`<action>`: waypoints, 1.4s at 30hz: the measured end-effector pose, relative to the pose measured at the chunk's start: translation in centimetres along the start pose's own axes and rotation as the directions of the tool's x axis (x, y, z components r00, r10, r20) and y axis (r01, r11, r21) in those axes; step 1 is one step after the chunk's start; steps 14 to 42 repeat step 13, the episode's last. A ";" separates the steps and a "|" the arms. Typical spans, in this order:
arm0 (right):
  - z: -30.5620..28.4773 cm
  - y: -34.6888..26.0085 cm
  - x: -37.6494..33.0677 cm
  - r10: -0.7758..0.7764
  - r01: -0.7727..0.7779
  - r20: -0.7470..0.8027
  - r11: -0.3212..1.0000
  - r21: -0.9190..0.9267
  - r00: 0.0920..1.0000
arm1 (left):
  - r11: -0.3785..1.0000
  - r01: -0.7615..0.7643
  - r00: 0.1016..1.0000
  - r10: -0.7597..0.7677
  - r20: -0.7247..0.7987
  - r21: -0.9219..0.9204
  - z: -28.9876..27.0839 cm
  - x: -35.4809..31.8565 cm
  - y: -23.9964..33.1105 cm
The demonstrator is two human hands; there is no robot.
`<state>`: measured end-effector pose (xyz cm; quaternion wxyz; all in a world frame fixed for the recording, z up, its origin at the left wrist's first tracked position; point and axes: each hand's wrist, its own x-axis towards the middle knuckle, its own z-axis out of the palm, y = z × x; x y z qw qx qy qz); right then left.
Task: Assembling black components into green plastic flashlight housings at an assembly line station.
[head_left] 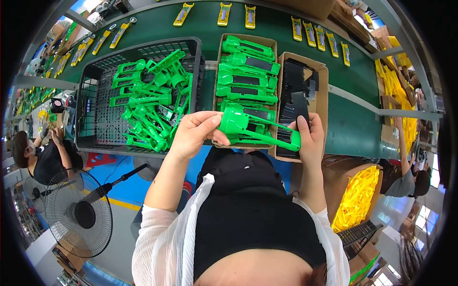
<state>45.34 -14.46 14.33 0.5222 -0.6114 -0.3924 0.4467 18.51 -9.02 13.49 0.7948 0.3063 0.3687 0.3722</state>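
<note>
A green plastic flashlight housing (260,128) lies slantwise in front of me, over the near end of the boxes. My left hand (198,132) is closed round its wide round head, thumb on top. At its narrow end is my right hand (311,139), with a flat black strip (299,105) pinched between thumb and fingers. The strip stands up over the box of black strips, apart from the housing's open middle. Whether the right fingers also grip the housing's tip is partly hidden. Beyond the housing, a cardboard box (248,37) holds several green housings with black strips in them.
Left stands a black crate (138,150) with jumbled green housings (148,105). A cardboard box (323,86) of black strips is at the right. Yellow pieces (250,16) lie along the green conveyor (353,119). A fan (85,214) stands lower left; co-workers sit at both sides.
</note>
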 end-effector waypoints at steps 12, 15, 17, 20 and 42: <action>-0.2 3.5 2.8 0.327 -0.396 0.322 0.900 0.180 0.889 | 0.331 -0.555 0.811 0.421 0.407 0.763 -1.1 1.8 -1.1; 0.3 4.3 3.3 0.294 -0.307 0.196 0.951 0.037 0.935 | 0.381 -0.461 0.866 0.391 0.312 0.802 -1.4 1.7 -1.3; 0.3 4.3 3.3 0.294 -0.307 0.196 0.951 0.037 0.935 | 0.381 -0.461 0.866 0.391 0.312 0.802 -1.4 1.7 -1.3; 0.3 4.3 3.3 0.294 -0.307 0.196 0.951 0.037 0.935 | 0.381 -0.461 0.866 0.391 0.312 0.802 -1.4 1.7 -1.3; 0.3 4.3 3.3 0.294 -0.307 0.196 0.951 0.037 0.935 | 0.381 -0.461 0.866 0.391 0.312 0.802 -1.4 1.7 -1.3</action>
